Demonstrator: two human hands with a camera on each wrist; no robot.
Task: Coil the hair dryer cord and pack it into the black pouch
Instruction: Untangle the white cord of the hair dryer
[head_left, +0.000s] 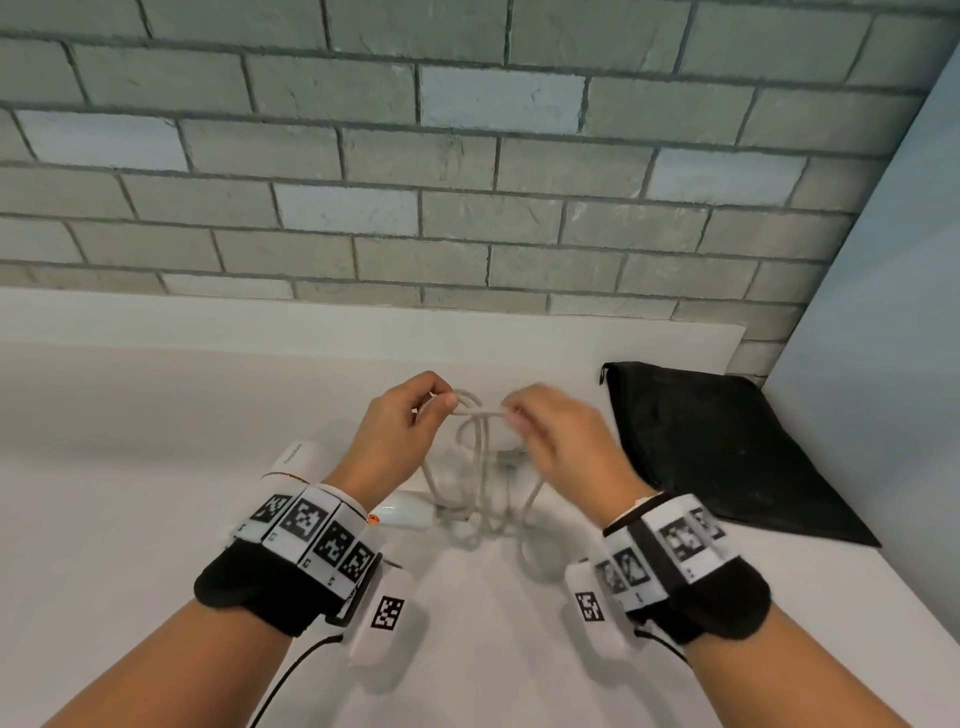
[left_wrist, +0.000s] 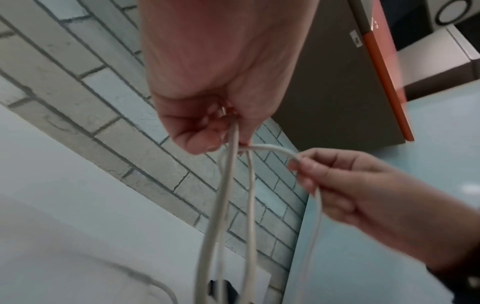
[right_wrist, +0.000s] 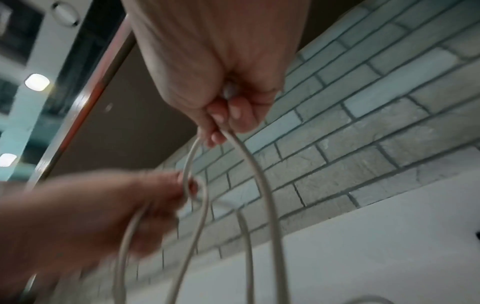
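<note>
A pale grey cord (head_left: 480, 441) hangs in loops above the white counter. My left hand (head_left: 410, 413) pinches the gathered tops of the loops, seen close in the left wrist view as cord (left_wrist: 228, 185) running down from the left hand (left_wrist: 207, 131). My right hand (head_left: 540, 421) pinches a short stretch of the same cord just to the right, cord (right_wrist: 259, 174) trailing from the right hand (right_wrist: 228, 115). The white hair dryer (head_left: 405, 512) lies on the counter below my left wrist, mostly hidden. The black pouch (head_left: 717, 447) lies flat at the right.
A white counter (head_left: 130, 519) runs to a grey brick wall (head_left: 415, 182). A pale panel (head_left: 893, 312) closes the right side behind the pouch. More cord lies slack on the counter under my hands.
</note>
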